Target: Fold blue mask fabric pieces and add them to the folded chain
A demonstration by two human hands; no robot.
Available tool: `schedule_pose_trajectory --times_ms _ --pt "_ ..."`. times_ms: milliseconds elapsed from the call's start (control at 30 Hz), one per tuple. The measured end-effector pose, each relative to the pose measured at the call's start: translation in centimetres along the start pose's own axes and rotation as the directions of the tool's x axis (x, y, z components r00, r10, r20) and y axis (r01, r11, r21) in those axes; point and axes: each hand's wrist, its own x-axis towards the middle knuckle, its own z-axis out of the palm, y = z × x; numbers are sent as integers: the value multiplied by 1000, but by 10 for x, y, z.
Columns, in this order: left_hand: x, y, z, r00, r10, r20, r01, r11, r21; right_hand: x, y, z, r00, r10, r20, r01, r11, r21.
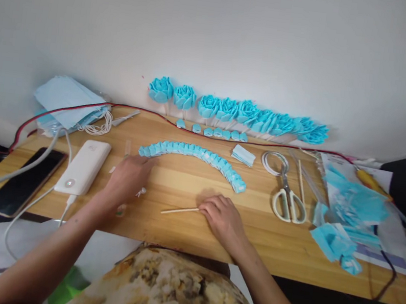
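My left hand (pixel 127 180) lies palm down on the wooden table (pixel 186 229), fingers together and reaching toward the left end of a curved row of folded blue pieces (pixel 195 155). A small clear item (pixel 141 193) sits just under its fingers. My right hand (pixel 223 218) rests on the table with fingers curled, pinching the end of a thin wooden stick (pixel 179 211) that lies flat and points left.
Several blue paper roses (pixel 237 111) on sticks lean against the wall, small blue pieces (pixel 213 132) below them. White scissors (pixel 288 197), a wire coil (pixel 274 161) and blue scraps (pixel 342 223) lie right. A power bank (pixel 83 166), phone (pixel 25 180), cables and blue masks (pixel 66 101) lie left.
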Motion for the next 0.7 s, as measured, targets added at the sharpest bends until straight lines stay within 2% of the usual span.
schedule_pose_trajectory --times_ms 133,200,300,367,433,500,567,633,700 --pt "15 9 -7 994 -20 109 10 995 96 -1 2 -1 1000 -6 -15 7 1000 19" --pt "6 4 -12 990 -6 143 -10 993 116 -3 2 -1 1000 -13 -23 14 999 29" --pt "-26 -15 -24 985 42 168 -60 993 104 -5 1 -2 999 -34 -36 35 999 38" --pt "-47 -28 -33 998 -42 50 39 998 58 -3 0 -5 998 -47 -45 49 998 49" --pt "-57 -32 -39 991 -128 -49 129 991 26 -1 -1 -11 997 -52 -56 56 996 63" --pt "-52 -25 -39 990 -134 -53 134 991 12 0 -2 -19 997 -39 -73 43 997 61" --pt "-34 -10 -34 998 -67 19 67 998 1 -5 -1 -32 995 12 -103 -10 1000 22" --pt "-12 7 -26 998 -38 43 37 999 17 -18 3 -46 984 106 -144 -112 993 -35" --pt "7 19 -19 995 -33 91 27 997 66 -39 9 -59 954 239 -182 -258 962 -87"
